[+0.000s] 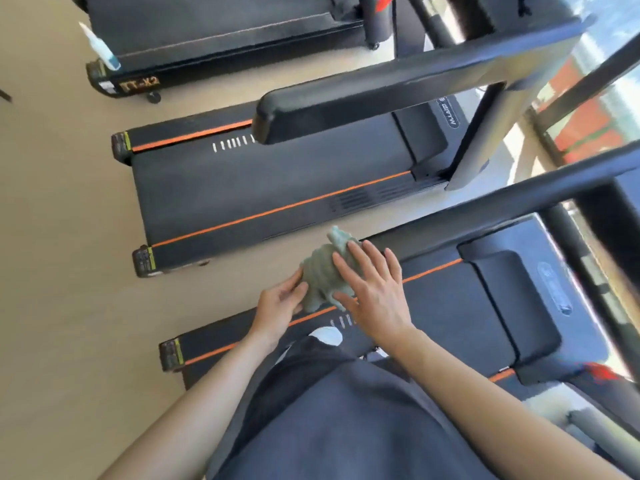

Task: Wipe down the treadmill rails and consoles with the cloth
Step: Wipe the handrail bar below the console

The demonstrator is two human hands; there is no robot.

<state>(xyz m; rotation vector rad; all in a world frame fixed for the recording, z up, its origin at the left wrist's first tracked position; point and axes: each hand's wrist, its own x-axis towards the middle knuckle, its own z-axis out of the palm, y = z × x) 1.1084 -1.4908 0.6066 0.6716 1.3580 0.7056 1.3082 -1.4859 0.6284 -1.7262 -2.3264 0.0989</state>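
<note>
A crumpled grey-green cloth (323,275) lies bunched over the near end of the closest treadmill's black side rail (502,202), which runs up to the right. My right hand (375,289) lies flat on the cloth with straight, spread fingers. My left hand (280,303) touches the cloth's left side with loosely extended fingers; whether it pinches the fabric is unclear. Below the hands is this treadmill's black deck (450,306) with an orange stripe.
A second treadmill (263,188) with a thick black rail (381,95) stands beyond, and a third (207,32) behind it with a spray bottle (100,46) at its rear corner. Beige floor (62,237) lies to the left, windows to the right.
</note>
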